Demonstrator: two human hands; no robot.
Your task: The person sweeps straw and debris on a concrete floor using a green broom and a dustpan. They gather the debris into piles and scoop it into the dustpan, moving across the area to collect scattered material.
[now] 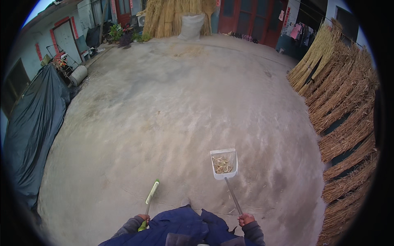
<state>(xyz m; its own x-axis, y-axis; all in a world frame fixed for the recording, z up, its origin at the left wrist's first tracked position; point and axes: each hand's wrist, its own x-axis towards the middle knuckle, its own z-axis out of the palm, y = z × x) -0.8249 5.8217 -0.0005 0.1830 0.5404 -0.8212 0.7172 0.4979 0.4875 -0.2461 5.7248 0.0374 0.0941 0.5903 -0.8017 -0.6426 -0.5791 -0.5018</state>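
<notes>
My right hand [246,219] is closed around the grey handle of a white dustpan [225,175]. The pan reaches out ahead of me, and bits of dry straw [222,165] lie inside it. My left hand [144,218] grips the handle of a broom with a narrow, pale green and white head [152,192]. That broom head is to the left of the dustpan, apart from it, over the concrete. A green part of the broom handle [143,226] shows just below my left fist.
Bundles of dry stalks [344,98] lean along the right side. A dark tarp [37,123] covers something at the left. Far off are a pale sack [191,27], more stalks [164,18], potted plants [117,32] and a stone roller [78,75]. Concrete ground [184,102] spreads between.
</notes>
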